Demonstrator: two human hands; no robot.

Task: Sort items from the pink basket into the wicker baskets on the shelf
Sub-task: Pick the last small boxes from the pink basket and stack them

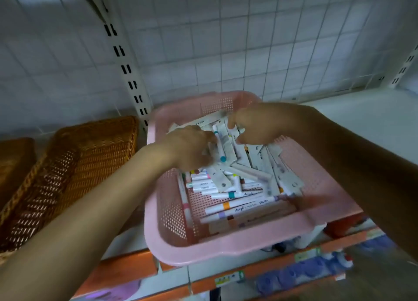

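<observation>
A pink plastic basket (226, 248) stands on the white shelf and overhangs its front edge. It holds several white acrylic markers (237, 204) with coloured bands and several flat white packets (228, 147). Both my hands are inside it at the far end. My left hand (187, 147) has its fingers curled down into the pile beside a teal-capped marker (219, 145). My right hand (255, 125) pinches white packets between thumb and fingers. A wicker basket (74, 165) stands to the left of the pink one, and part of a second wicker basket (15, 160) shows at the far left.
Behind the shelf runs a white wire grid wall (226, 40) with a slotted upright (126, 67). The white shelf surface (373, 119) stretches to the right. Below the orange shelf edge (271, 269) lie blurred purple goods (305, 276) on a lower shelf.
</observation>
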